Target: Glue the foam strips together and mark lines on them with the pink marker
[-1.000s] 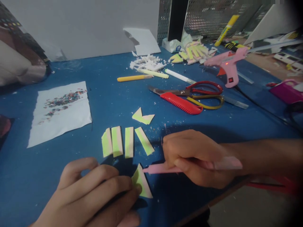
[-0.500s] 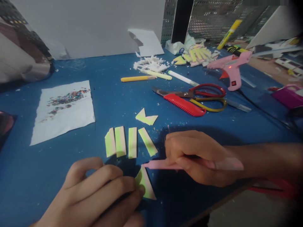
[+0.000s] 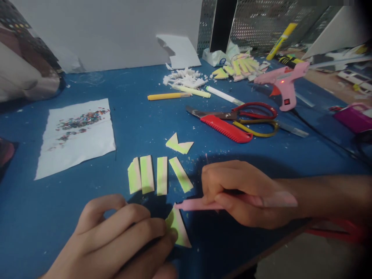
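My right hand (image 3: pixel 238 193) is closed round a pink felt-tip marker (image 3: pixel 194 204), whose tip touches the top corner of a triangular foam piece (image 3: pixel 180 230). That piece is coloured light green with a pale pink band along its right side. From the left, my left hand (image 3: pixel 124 236) grips the piece by its left edge; the thumb is partly hidden. Just beyond lie several green-and-pink strips, among them an upright strip (image 3: pixel 162 175) and a slanted strip (image 3: pixel 181 174). A notched piece (image 3: pixel 179 143) rests behind them.
Scissors (image 3: pixel 229 115) lie against a red-handled cutter (image 3: pixel 226 128). Behind are an orange marker (image 3: pixel 168 96), white scraps (image 3: pixel 186 79) and a heap of coloured pieces (image 3: pixel 242 66). A pink glue gun (image 3: pixel 281 81) stands right, its cord trailing. Glitter-like bits cover a white paper (image 3: pixel 93 149) at left.
The marker's tip has moved very slightly down along the right side of the triangular piece. Both hands keep nearly the same position, and the view has shifted a little.
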